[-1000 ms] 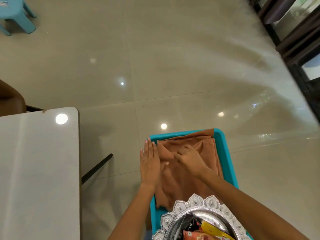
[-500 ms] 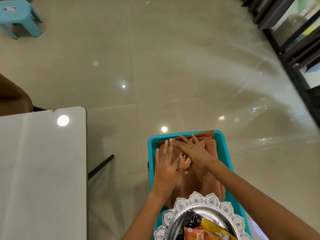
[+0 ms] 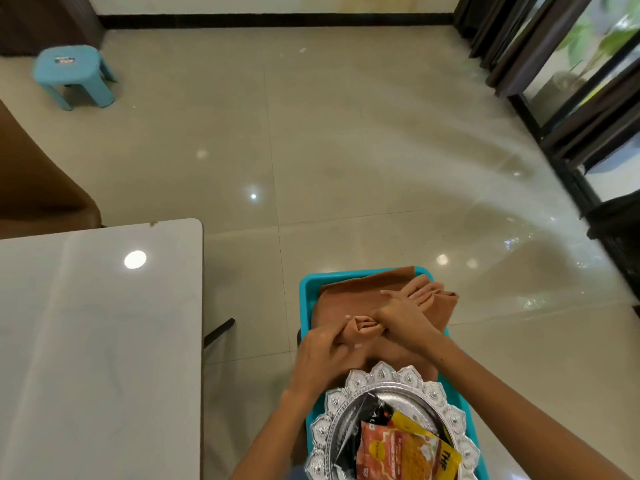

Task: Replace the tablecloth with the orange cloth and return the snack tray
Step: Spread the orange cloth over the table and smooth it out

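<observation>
- the orange cloth (image 3: 349, 303) lies folded on a teal stool seat (image 3: 306, 289), to the right of the bare white bench (image 3: 97, 341) and well apart from it.
- the left hand (image 3: 323, 351) pinches a gathered fold of the cloth at the middle, thumb and fingers curled round the bunched fabric.
- the right hand (image 3: 403, 315) grips the same bunch from the other side, fingers curled into the layers; a second ridge of folds runs past it toward the far right corner.
- the snack tray (image 3: 391, 427), a silver scalloped dish with packets in it, sits at the near end of the seat, its rim touching or overlapping the cloth's near edge; i cannot tell which.
- the step in hand looks like lifting the cloth off the seat to carry it to the bench.
- to do it well: take hold of all the layers, not just the top fold, so it does not unfurl and trail on the floor.
- lift up and away from the tray, since a trapped near edge could drag or tip the dish.
- the bench shows no cloth on it, so spreading should come right after.
</observation>
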